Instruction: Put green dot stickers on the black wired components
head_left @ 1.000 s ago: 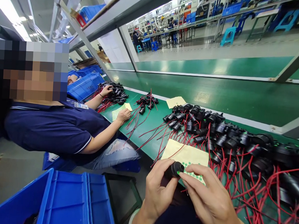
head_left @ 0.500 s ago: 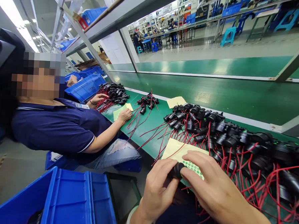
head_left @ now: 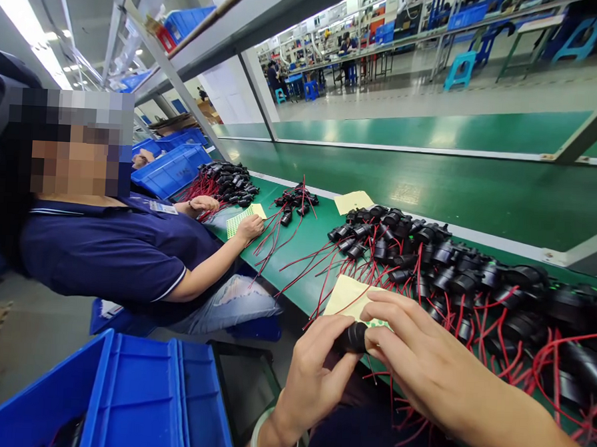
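My left hand [head_left: 315, 374] is closed around a black cylindrical part [head_left: 353, 338], with its ridged end poking out to the right. On that end the thumb and fingertips of my right hand [head_left: 422, 353] press together, and whether something small is between them cannot be made out. Just behind the hands lies a pale yellow sheet [head_left: 347, 296] with green round stickers, partly covered by my right hand. A large heap of similar black parts [head_left: 443, 278] with red wires spreads behind and to the right of it.
On the left a co-worker [head_left: 111, 254] sits at the same green bench [head_left: 297, 243], one hand on another sticker sheet [head_left: 238, 224]. A smaller cluster of parts [head_left: 294, 200] lies between us. Blue crates [head_left: 139, 395] stand at lower left. A metal frame post [head_left: 591, 132] rises at right.
My right fingertips have drawn in onto the end of the black part, and more of that part shows. The co-worker's far hand has shifted slightly.
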